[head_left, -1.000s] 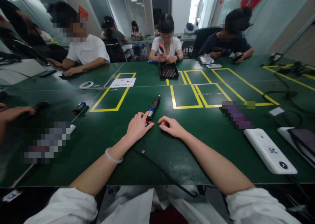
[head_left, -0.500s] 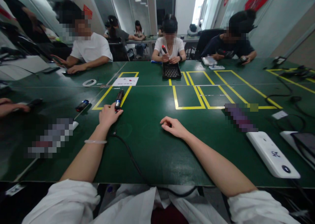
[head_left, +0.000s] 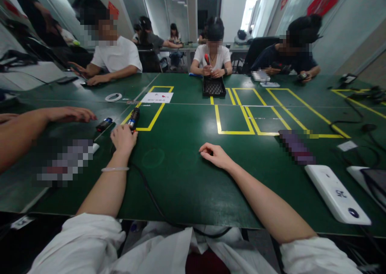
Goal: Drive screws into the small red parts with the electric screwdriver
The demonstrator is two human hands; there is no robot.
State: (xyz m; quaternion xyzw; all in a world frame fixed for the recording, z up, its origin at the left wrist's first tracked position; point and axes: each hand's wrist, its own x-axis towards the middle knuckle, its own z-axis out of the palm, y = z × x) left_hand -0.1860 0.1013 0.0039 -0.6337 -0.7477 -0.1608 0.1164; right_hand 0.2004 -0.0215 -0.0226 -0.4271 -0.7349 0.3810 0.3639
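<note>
Green tabletop filled most of the view, its near edge running just in front of the person's white sleeves (head_left: 87, 240). A black cable (head_left: 152, 199) curved over that edge and up the table (head_left: 183, 197) toward the left wrist, which wore a pale bracelet (head_left: 115, 169). Toward the near right corner lay a white device (head_left: 337, 193) with a blurred-out object (head_left: 297, 147) just beyond it.

Farther in, the right hand (head_left: 215, 155) was set apart near the table's middle, loosely curled with nothing visible in it; whether its fingertips met I could not tell. The left hand (head_left: 123, 139), toward the left edge, was closed around the near end of a dark cylindrical tool (head_left: 133, 120). Banded in blue and silver, the tool stuck out past the fingers, its free end toward the far edge, over the near left corner of a yellow tape outline (head_left: 156, 116). Nearer the left edge, a co-worker's hand (head_left: 75, 114) reached in just beside a second dark cylinder (head_left: 104, 125).

Beyond, a white sheet (head_left: 157, 97) covered part of the outline, near a white ring (head_left: 113, 97). By the far edge, a person (head_left: 212, 59) held a red-tipped tool (head_left: 206, 59) over a black tray (head_left: 214, 93).
</note>
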